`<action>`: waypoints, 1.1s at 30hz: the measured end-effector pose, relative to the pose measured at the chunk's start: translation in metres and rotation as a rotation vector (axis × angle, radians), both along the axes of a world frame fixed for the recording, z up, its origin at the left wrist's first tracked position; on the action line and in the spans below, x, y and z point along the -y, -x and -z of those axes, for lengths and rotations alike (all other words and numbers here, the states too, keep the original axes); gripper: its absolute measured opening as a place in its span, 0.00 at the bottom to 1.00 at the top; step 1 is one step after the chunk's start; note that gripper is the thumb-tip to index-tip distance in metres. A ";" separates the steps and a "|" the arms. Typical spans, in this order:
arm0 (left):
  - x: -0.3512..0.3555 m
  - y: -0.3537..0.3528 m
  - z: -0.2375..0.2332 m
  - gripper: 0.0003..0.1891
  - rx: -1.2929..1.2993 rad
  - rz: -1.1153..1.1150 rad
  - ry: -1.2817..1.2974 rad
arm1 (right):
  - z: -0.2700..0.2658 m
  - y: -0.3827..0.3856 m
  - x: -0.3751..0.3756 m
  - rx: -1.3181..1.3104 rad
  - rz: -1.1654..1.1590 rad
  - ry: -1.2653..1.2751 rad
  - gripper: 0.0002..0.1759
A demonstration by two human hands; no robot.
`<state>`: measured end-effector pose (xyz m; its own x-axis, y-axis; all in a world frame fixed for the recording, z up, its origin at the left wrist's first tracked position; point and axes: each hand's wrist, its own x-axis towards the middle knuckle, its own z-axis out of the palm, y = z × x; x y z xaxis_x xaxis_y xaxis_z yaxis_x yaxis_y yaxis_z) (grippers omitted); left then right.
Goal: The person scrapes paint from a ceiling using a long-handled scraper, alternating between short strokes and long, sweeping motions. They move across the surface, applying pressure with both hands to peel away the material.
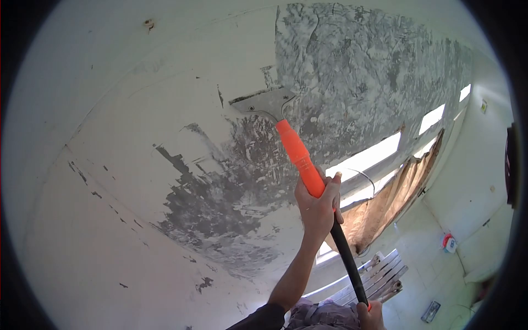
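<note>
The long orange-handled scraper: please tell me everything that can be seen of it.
The long scraper has a flat grey metal blade, pressed against the peeling white ceiling. Below come an orange grip and a thin black pole, slanting down-right. The left hand grips the orange part; the right hand holds the pole's lower end.

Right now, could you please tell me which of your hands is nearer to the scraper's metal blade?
Left. The left hand grips the orange handle a short way below the blade. The right hand holds the black pole at its far end, by the picture's bottom edge.
</note>
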<state>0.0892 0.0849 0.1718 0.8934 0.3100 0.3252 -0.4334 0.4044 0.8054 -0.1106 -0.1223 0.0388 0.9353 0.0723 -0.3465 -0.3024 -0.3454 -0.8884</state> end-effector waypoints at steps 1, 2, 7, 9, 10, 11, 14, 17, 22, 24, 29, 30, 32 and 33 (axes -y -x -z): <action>0.000 0.004 0.001 0.13 -0.005 0.000 -0.003 | 0.000 0.006 0.001 0.028 -0.006 -0.021 0.41; -0.001 0.008 0.002 0.13 0.000 0.014 0.000 | 0.001 0.012 0.002 0.059 -0.010 -0.043 0.41; -0.003 0.010 0.009 0.12 -0.031 -0.040 -0.010 | 0.019 0.011 -0.002 0.092 -0.024 0.066 0.42; -0.002 0.002 0.008 0.12 0.003 -0.006 -0.014 | 0.031 0.006 0.004 0.106 -0.005 0.126 0.42; 0.002 -0.003 0.003 0.12 0.002 -0.005 -0.007 | 0.043 -0.005 0.020 0.146 0.007 0.176 0.36; 0.006 -0.005 0.000 0.12 0.009 -0.007 0.018 | 0.054 -0.005 0.031 0.172 0.016 0.224 0.30; 0.010 -0.002 0.009 0.11 0.034 -0.007 0.063 | 0.041 -0.011 0.030 0.143 0.051 0.133 0.31; 0.004 -0.002 0.016 0.10 0.073 -0.044 0.025 | 0.073 -0.011 0.032 0.120 0.005 0.038 0.30; 0.008 0.046 0.060 0.11 -0.147 0.020 0.018 | 0.088 -0.001 -0.013 0.049 -0.100 -0.163 0.30; 0.005 0.064 0.088 0.12 -0.178 -0.023 0.022 | 0.082 0.000 -0.032 -0.015 -0.170 -0.257 0.28; -0.009 0.102 0.107 0.13 -0.233 -0.156 -0.053 | 0.128 0.019 -0.068 -0.064 -0.141 -0.232 0.27; -0.013 0.107 0.107 0.13 -0.224 -0.144 0.000 | 0.117 0.019 -0.069 -0.107 -0.238 -0.302 0.26; -0.023 0.116 0.117 0.17 -0.201 -0.118 0.048 | 0.130 0.020 -0.073 -0.179 -0.402 -0.374 0.23; -0.028 0.117 0.121 0.17 -0.207 -0.120 0.036 | 0.147 0.025 -0.076 -0.183 -0.403 -0.387 0.23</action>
